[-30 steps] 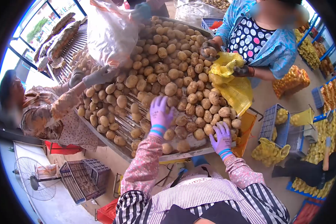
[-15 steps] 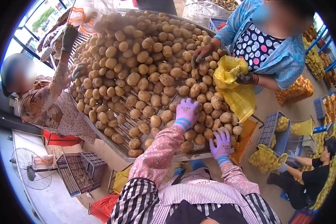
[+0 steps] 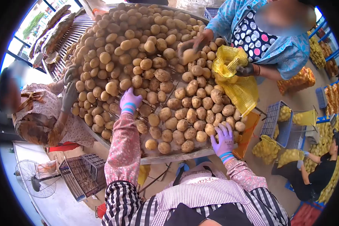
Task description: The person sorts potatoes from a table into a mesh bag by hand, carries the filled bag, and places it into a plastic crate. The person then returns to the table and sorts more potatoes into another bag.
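A large heap of potatoes (image 3: 165,116) covers a slatted metal sorting table (image 3: 173,159). My left hand (image 3: 131,100), in a purple glove, reaches forward into the heap at left of centre. Its fingers stretch out and touch the potatoes there, with their tips partly hidden among them. At the near right edge, my right hand (image 3: 223,140), also gloved in purple, rests with fingers spread against several potatoes. Neither hand is seen gripping one.
Across the table, a person in a blue patterned top (image 3: 290,49) holds a yellow mesh bag (image 3: 235,90) and reaches over potatoes. Another person's gloved hand (image 3: 69,97) touches the heap's left side. Plastic crates (image 3: 83,175) and a fan (image 3: 35,182) stand lower left. A worker (image 3: 324,169) handles bags at right.
My left hand has moved left and farther into the heap; my right hand stays near the edge. Potatoes have shifted toward the near right. The left person's raised hand has come down to the heap.
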Tool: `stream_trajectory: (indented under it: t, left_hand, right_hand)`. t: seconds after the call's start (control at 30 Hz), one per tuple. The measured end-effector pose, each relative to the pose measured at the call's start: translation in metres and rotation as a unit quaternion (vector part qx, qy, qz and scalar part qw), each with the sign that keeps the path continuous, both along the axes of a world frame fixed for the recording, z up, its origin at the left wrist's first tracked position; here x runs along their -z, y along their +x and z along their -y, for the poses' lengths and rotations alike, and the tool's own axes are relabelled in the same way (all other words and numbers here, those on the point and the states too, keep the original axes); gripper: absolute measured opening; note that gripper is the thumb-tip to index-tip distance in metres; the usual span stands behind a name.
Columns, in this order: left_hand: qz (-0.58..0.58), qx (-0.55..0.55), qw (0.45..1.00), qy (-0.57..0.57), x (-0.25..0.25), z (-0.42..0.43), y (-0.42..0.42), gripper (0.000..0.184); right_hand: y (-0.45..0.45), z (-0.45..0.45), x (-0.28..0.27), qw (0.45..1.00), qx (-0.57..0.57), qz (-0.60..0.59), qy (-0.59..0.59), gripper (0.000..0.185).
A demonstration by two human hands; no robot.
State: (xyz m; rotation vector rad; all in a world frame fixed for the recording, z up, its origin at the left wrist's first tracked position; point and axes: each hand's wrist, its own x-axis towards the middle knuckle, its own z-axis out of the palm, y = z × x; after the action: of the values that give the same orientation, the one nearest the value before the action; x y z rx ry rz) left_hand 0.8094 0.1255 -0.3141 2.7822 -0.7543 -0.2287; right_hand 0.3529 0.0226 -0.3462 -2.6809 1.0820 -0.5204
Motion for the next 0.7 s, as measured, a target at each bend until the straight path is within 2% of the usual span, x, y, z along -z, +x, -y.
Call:
stream_trajectory:
  t: [0.03,0.07,0.13,0.2,0.27,0.43,0.47,0.57,0.7]
  left_hand:
    - [-0.062,-0.001,0.996,0.057,-0.021,0.011,-0.003,0.065]
    - [-0.065,-0.001,0.996,0.059,-0.029,0.015,-0.002,0.065]
    - [-0.165,0.112,0.976,0.091,-0.034,0.021,0.002,0.068]
    - [-0.162,0.136,0.973,0.094,-0.033,0.027,-0.009,0.068]
    - [-0.109,0.206,0.969,0.087,-0.030,0.033,-0.028,0.065]
    - [-0.098,0.240,0.959,0.110,-0.039,0.040,-0.043,0.070]
    - [-0.099,0.241,0.959,0.109,-0.042,0.042,-0.042,0.070]
    - [-0.105,0.243,0.940,0.216,-0.046,0.048,-0.046,0.064]
    - [-0.072,0.225,0.953,0.187,-0.029,0.040,-0.052,0.069]
  right_hand:
    - [0.000,0.000,-0.001,1.000,0.001,-0.002,0.000,0.039]
    - [0.000,0.000,-0.001,1.000,-0.001,-0.002,0.001,0.039]
    - [-0.001,0.000,-0.001,1.000,0.002,-0.003,0.002,0.039]
    - [-0.001,-0.001,-0.001,1.000,0.001,-0.004,0.005,0.039]
    - [-0.002,-0.001,0.003,1.000,0.004,0.000,0.005,0.039]
    - [-0.003,-0.001,0.004,1.000,0.003,0.005,-0.001,0.038]
    - [-0.003,-0.001,0.003,1.000,0.003,0.004,-0.001,0.038]
    - [-0.004,-0.002,0.004,1.000,0.000,0.005,-0.003,0.038]
    - [-0.003,-0.003,0.004,1.000,0.001,0.002,0.003,0.039]
